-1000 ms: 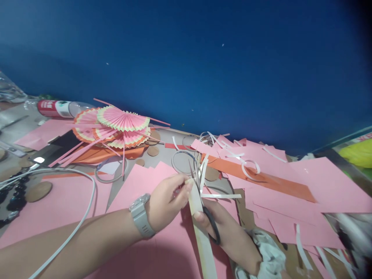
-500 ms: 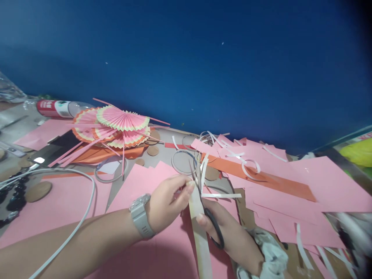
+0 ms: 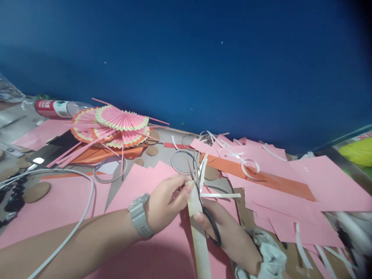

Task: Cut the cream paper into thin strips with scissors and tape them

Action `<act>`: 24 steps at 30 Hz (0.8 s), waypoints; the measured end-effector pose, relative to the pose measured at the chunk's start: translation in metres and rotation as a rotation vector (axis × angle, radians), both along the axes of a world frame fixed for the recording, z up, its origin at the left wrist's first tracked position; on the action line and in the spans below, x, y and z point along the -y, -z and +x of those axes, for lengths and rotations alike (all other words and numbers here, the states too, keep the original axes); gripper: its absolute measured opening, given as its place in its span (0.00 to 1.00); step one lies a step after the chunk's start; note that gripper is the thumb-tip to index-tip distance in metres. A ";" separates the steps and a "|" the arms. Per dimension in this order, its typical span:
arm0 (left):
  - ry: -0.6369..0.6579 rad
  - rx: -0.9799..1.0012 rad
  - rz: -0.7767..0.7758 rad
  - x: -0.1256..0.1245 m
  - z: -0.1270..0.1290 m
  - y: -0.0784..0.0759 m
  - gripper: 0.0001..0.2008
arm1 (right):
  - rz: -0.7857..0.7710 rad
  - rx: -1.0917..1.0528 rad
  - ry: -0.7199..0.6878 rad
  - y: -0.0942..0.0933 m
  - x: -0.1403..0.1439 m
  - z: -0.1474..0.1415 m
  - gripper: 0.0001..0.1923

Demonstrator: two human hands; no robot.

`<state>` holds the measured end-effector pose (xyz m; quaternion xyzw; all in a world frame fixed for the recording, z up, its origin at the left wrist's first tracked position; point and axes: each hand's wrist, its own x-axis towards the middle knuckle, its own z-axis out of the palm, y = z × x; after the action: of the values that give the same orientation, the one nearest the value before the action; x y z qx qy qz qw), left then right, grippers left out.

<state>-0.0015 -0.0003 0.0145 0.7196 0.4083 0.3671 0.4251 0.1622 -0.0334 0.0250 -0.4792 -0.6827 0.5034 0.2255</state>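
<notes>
My left hand (image 3: 169, 201), with a grey watch (image 3: 141, 217) on its wrist, pinches the top end of a long pale paper strip (image 3: 198, 236). The strip runs down toward the lower edge of the view. In my right hand (image 3: 222, 223) are scissors with black handles (image 3: 214, 228); the thumb and fingers close round the loops. Their blades point away from me, slightly apart, just right of my left fingertips and along the strip's upper end. Thin white cut strips (image 3: 203, 170) lie by the blades. Pink paper sheets (image 3: 162, 252) spread beneath both hands.
Folded pink paper fans (image 3: 122, 120) sit at the back left beside a plastic bottle (image 3: 55, 108). A white cable (image 3: 92, 193) loops across the left. To the right are stacked pink sheets (image 3: 293, 217) and an orange strip (image 3: 261, 180). A blue wall (image 3: 186, 69) rises behind.
The scissor blades and handles have moved very slightly left and look a little wider apart. My left hand keeps its pinch on the strip; the whole view shifts slightly.
</notes>
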 end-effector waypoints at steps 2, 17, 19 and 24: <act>0.005 -0.003 -0.006 0.000 0.000 0.000 0.14 | -0.001 0.006 -0.002 0.001 0.000 0.000 0.21; 0.025 -0.004 -0.033 0.000 0.001 0.001 0.14 | 0.005 -0.041 -0.004 0.002 0.001 0.000 0.17; 0.024 0.003 -0.024 0.000 0.001 0.001 0.14 | -0.005 -0.053 0.004 0.002 0.002 0.000 0.16; 0.027 -0.004 -0.014 0.000 0.000 0.002 0.13 | 0.011 -0.044 0.000 0.004 0.002 0.000 0.16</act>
<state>-0.0014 -0.0005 0.0129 0.7227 0.4020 0.3570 0.4343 0.1627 -0.0358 0.0214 -0.4666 -0.6806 0.5099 0.2429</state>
